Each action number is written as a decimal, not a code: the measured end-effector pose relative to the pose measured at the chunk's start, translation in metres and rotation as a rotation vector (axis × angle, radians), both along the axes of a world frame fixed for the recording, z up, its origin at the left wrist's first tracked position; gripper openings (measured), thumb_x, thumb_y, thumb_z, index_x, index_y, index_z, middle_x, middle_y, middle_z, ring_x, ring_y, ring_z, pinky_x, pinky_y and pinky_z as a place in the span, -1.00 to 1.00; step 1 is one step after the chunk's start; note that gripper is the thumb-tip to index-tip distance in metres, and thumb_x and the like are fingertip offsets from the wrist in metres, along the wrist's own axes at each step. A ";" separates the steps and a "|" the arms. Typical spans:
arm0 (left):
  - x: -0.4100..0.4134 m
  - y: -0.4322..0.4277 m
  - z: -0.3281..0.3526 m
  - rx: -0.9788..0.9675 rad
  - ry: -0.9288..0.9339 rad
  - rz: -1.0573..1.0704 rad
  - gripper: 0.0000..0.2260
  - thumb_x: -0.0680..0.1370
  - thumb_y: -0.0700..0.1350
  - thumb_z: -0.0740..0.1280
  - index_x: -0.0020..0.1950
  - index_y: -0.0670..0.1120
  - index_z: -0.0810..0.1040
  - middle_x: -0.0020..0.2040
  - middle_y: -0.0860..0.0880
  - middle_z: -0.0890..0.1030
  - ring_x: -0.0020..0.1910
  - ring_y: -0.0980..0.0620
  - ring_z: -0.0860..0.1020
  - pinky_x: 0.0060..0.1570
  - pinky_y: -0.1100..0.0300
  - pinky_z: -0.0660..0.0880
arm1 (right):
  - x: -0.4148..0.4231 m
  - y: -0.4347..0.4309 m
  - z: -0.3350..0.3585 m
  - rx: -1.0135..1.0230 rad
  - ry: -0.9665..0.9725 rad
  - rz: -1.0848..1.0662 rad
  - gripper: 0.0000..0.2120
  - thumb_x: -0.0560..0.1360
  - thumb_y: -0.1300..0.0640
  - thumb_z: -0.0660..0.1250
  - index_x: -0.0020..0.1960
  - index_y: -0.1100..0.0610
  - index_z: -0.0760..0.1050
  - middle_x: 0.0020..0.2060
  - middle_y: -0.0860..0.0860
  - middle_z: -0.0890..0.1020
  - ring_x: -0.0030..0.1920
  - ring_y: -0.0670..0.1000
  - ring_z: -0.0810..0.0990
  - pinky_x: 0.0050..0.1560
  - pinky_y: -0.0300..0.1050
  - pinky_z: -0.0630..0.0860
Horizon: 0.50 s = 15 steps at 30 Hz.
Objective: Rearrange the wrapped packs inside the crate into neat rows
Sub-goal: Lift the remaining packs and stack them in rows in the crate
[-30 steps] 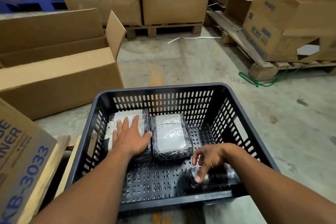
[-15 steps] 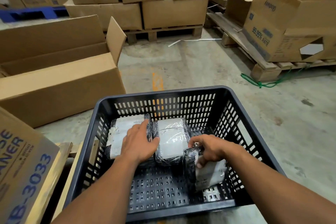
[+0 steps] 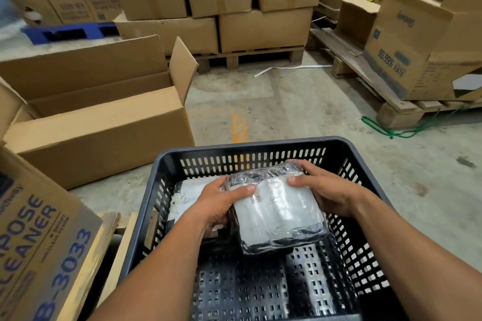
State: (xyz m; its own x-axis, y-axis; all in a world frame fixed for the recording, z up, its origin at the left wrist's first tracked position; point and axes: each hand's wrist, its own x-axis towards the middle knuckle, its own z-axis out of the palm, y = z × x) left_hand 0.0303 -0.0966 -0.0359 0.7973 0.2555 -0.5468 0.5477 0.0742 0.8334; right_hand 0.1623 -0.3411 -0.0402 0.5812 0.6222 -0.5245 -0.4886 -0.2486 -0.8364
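A dark slotted plastic crate (image 3: 250,147) stands in front of me on the concrete floor. I hold one wrapped pack (image 3: 276,212), white inside clear film with dark edges, lifted above the crate's middle. My left hand (image 3: 221,203) grips its left edge and my right hand (image 3: 326,190) grips its right edge. Another wrapped pack (image 3: 190,195) lies flat at the crate's far left, partly hidden by my left hand. A third pack seen earlier is hidden behind the held one.
An open cardboard box (image 3: 96,122) sits to the left of the crate. A printed cleaner box (image 3: 39,237) stands at my near left. Stacked cartons on a wooden pallet (image 3: 247,57) fill the back, and another pallet (image 3: 396,109) with a green cord (image 3: 386,130) lies right.
My right hand lifted the pack from the crate's near right corner to the middle. My left hand left the far-left pack and took the lifted pack's left edge.
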 end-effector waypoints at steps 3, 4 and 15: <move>-0.002 0.000 0.007 -0.068 -0.056 0.046 -0.22 0.08 0.10 0.70 0.23 0.04 0.48 -0.05 0.02 0.74 -0.21 0.10 0.75 -0.33 0.18 0.62 | 0.001 0.009 0.002 0.056 -0.030 0.017 -0.37 0.27 0.21 0.65 0.27 -0.11 0.59 0.22 0.26 0.68 0.15 0.34 0.70 0.12 0.37 0.63; -0.001 -0.001 0.007 -0.091 -0.067 0.073 -0.20 0.06 0.11 0.70 0.23 0.00 0.51 -0.09 0.00 0.77 -0.20 0.06 0.76 -0.34 0.17 0.64 | 0.001 0.012 0.002 0.055 -0.045 -0.007 -0.35 0.21 0.21 0.70 0.24 -0.04 0.59 0.17 0.26 0.71 0.10 0.33 0.72 0.10 0.40 0.64; 0.001 0.015 0.005 -0.269 -0.117 0.019 -0.36 0.22 -0.16 0.69 0.29 0.01 0.68 0.17 -0.15 0.74 0.13 -0.23 0.71 0.28 -0.21 0.55 | -0.012 0.017 -0.001 -0.066 -0.040 0.085 -0.35 0.15 0.05 0.72 0.09 0.18 0.46 0.03 0.23 0.71 -0.13 0.22 0.74 -0.24 0.05 0.68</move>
State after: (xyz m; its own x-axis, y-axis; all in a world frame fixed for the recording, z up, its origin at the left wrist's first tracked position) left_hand 0.0310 -0.0820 -0.0308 0.8554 0.1295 -0.5014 0.4454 0.3101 0.8399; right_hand 0.1507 -0.3242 -0.0408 0.5492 0.6353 -0.5429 -0.4298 -0.3425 -0.8355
